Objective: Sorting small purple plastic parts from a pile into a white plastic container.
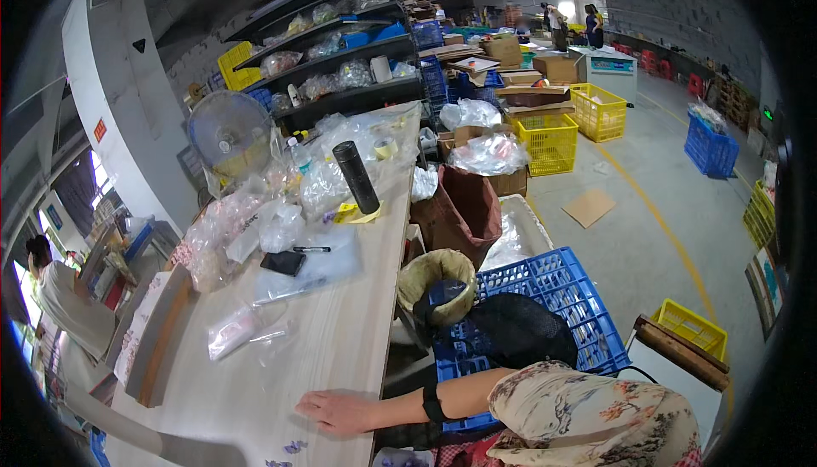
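Note:
My right hand (339, 413) lies palm down on the pale wood table (340, 356), fingers stretched out and nothing in them. Its bare forearm wears a black band (434, 402). Just below the hand are small purple bits (294, 447). Farther up the table is a small clear bag (234, 332) with something pale inside. Beyond it, a black wallet-like pouch (283, 263) and a black pen (311, 249) rest on a clear plastic sheet (336, 267). A dark cylinder (356, 179) stands behind, by a yellow paper (357, 213). My left hand is out of view.
Clear plastic bags (230, 224) pile along the table's far left. To the right stand a blue crate (553, 297) with black cloth (523, 331), a lined bin (437, 284) and a brown sack (459, 216). Shelves (328, 50) rise behind. A person (72, 297) sits far left.

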### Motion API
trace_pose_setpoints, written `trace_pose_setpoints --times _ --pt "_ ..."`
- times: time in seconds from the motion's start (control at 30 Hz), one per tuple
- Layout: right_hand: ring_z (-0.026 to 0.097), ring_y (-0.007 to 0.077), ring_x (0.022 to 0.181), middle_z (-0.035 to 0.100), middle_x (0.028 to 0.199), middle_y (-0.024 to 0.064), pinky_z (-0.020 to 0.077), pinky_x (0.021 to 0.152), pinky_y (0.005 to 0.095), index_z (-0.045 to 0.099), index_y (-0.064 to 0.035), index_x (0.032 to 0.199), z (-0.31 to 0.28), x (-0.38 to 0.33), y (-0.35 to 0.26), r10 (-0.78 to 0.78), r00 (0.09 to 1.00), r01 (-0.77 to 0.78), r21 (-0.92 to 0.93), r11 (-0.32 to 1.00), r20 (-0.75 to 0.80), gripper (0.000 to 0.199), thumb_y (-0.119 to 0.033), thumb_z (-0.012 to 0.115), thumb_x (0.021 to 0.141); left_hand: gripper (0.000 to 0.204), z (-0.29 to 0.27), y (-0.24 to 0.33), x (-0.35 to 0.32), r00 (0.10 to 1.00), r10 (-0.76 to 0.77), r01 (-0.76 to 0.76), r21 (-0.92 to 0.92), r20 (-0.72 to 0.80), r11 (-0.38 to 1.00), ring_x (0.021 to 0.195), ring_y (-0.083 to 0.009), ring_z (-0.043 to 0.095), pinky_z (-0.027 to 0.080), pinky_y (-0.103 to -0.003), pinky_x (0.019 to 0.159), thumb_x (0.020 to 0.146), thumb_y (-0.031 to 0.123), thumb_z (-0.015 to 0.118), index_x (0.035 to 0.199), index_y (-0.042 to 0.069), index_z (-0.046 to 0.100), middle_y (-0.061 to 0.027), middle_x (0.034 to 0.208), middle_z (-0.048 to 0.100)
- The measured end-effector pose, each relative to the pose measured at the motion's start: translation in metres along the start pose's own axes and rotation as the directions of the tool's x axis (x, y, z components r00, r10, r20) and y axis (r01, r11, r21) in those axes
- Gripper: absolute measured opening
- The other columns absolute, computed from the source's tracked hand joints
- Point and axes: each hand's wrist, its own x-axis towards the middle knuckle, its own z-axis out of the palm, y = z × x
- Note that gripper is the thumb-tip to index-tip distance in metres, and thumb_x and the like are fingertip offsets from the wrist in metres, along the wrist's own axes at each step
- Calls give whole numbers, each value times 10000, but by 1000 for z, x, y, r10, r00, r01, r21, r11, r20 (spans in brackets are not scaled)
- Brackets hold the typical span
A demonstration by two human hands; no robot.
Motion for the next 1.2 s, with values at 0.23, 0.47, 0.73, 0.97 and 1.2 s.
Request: trace_pose_setpoints --times 0.23,0.47,0.73,0.97,1.2 --pt "470 325 1101 488 1139 194 391 970 378 432 60 1221 0 -2 -2 -27 999 27 16 999 -25 489 -116 536 776 331 -63 -24 56 984 -155 159 41 -83 986 726 -221 555 490 -381 636 887 361 486 956 47 566 -83 774 543" --pt "432 333 1136 484 1165 202 343 1015 400 442 61 1213 9 2 -2 -46 999 46 33 998 -12 507 -151 552 765 370 -153 -101 123 879 447 -477 276 166 834 980 -206 537 472 -362 810 938 278 473 1174 -5 507 -124 1045 561" --pt "432 328 1146 477 1171 200 345 1017 391 444 68 1206 2 2 -5 -25 999 26 -12 1000 42 499 -163 554 779 424 -146 -98 117 624 731 -742 504 276 443 1046 -202 511 459 -358 864 941 285 462 1240 -15 454 -117 1138 534" --pt "438 330 1156 469 1181 204 357 1010 379 449 60 1199 -1 -1 -2 -50 997 53 -50 997 53 472 -155 550 790 582 -135 -62 135 949 -185 191 0 256 982 1164 -221 434 372 -375 1002 894 346 516 1346 37 318 -82 1282 439" --pt "406 342 1210 439 1240 215 332 1036 399 440 64 1218 -4 0 -3 5 992 -7 10 1000 125 435 -130 497 833 522 -114 -49 154 941 -69 25 136 330 990 1126 -241 447 377 -386 969 888 331 502 1288 35 344 -97 1235 456"
